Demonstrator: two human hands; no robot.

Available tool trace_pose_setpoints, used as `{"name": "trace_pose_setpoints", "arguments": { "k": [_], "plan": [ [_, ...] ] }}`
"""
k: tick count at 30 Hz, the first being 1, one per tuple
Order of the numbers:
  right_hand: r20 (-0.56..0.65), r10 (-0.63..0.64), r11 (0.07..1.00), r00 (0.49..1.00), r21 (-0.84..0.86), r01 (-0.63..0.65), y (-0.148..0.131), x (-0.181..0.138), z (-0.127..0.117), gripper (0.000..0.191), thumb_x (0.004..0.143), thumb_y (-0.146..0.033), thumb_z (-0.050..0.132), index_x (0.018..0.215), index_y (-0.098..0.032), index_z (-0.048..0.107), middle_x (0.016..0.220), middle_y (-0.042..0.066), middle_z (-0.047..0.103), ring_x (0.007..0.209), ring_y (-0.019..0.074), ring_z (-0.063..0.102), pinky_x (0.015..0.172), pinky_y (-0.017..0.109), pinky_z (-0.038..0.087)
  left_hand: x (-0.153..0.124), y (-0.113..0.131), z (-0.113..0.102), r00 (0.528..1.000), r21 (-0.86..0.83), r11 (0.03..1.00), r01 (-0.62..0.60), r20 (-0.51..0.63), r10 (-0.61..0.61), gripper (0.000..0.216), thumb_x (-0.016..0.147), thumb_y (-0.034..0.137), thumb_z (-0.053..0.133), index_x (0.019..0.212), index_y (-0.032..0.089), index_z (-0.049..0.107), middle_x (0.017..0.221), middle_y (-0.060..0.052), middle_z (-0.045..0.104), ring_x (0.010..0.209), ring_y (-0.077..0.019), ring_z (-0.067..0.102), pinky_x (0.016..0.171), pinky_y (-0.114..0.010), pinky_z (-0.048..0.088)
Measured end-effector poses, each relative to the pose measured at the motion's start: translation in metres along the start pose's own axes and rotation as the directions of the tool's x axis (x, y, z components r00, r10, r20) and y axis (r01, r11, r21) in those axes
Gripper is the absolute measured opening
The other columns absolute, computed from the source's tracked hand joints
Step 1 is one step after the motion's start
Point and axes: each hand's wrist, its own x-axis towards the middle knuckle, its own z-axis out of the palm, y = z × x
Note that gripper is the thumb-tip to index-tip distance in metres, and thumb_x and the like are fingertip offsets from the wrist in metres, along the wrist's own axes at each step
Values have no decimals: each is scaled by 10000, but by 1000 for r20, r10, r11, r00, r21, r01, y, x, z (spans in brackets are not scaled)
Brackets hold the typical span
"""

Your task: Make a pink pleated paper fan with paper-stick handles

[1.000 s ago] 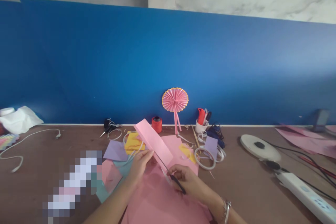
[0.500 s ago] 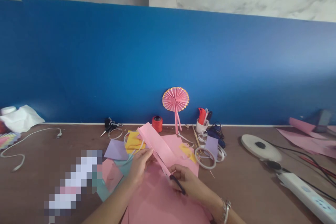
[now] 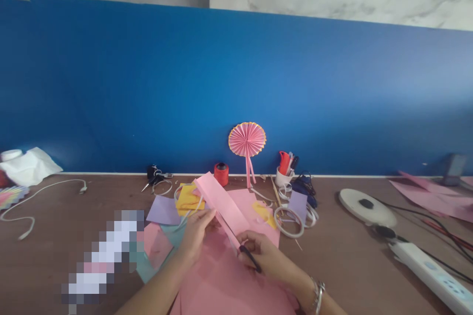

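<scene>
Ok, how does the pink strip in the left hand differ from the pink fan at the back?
The pink strip is long and straight-edged; the pink fan is round and pleated. The strip looks plain, while the fan has a yellow rim. The strip is held slanted in the left hand; the fan is upright before the blue panel. Both are pink.

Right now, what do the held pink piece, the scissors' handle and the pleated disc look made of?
Pink piece: matte paper, judging by its thin, straight edges. Scissors' handle: probably smooth plastic, evenly black. Pleated disc: matte paper, apparently, with crisp creases.
</scene>
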Motion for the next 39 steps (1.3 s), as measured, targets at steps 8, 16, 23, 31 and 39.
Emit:
{"name": "trace_pose_setpoints", "arguments": {
  "k": [8, 16, 23, 31, 39],
  "plan": [
    [-17, 2, 999, 1000, -54, -3, 4, 0, -2, 213, 641, -255, 629, 813, -164, 542, 539, -76, 496, 421, 50, 413, 387, 159, 341, 2, -4, -1, 1000, -49, 999, 3, 13, -2, 270, 690, 390, 701, 620, 134, 653, 592, -23, 649, 568, -129, 572, 573, -217, 429],
    [-15, -15, 997, 1000, -78, 14, 6, 1, -4, 194, 665, -246, 619, 823, -153, 555, 521, -78, 492, 412, 48, 414, 385, 156, 346, 1, 1, 0, 1000, -88, 996, 15, -8, -16, 276, 681, 405, 703, 639, 141, 636, 581, -14, 640, 540, -125, 570, 551, -220, 435],
    [-7, 3, 999, 1000, -39, -3, 12, 3, -4, 225, 635, -251, 660, 804, -163, 540, 537, -72, 515, 426, 48, 424, 400, 156, 304, 4, 6, -2, 997, -82, 997, -4, -72, -2, 282, 630, 397, 738, 625, 141, 619, 601, -15, 644, 556, -123, 579, 537, -215, 442],
    [23, -10, 999, 1000, 31, 9, 12, 4, -2, 256, 628, -248, 683, 825, -159, 546, 538, -80, 505, 433, 45, 408, 418, 166, 300, 1, 4, 1, 998, -113, 993, 23, -57, -30, 277, 616, 380, 750, 593, 140, 611, 563, -6, 631, 532, -106, 568, 517, -195, 419],
    [-1, 30, 997, 1000, 68, -29, 10, 3, 1, 254, 578, -192, 662, 811, -151, 568, 529, -83, 519, 396, 33, 403, 397, 160, 313, 1, 2, 3, 996, -140, 988, 71, -49, -78, 288, 617, 395, 748, 665, 143, 618, 593, -10, 653, 521, -109, 582, 515, -194, 424]
  ]
}}
